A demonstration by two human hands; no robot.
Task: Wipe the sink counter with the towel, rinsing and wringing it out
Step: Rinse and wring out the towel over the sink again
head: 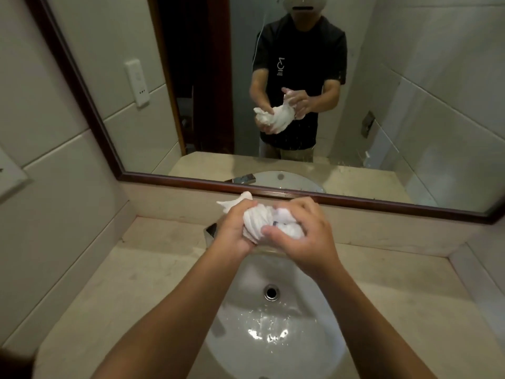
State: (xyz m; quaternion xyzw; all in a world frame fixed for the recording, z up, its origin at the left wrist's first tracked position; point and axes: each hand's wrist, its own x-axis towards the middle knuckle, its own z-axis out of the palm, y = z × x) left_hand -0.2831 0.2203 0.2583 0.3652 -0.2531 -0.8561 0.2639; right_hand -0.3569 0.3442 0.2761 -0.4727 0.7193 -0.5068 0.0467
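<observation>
Sink [243, 337] below towel-wringing hands [273, 231]

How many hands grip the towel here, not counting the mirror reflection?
2: the left hand holds the towel at its left end, the right hand at its right, above the sink.

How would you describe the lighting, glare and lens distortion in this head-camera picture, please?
Head view: dim, greenish indoor light; bright glare spots on the wet sink basin below the drain; wide-angle bending curves the mirror frame and counter edges; the white towel, gripped by the left hand and right hand, is nearly blown out; the mirror reflection looks slightly soft.
</observation>
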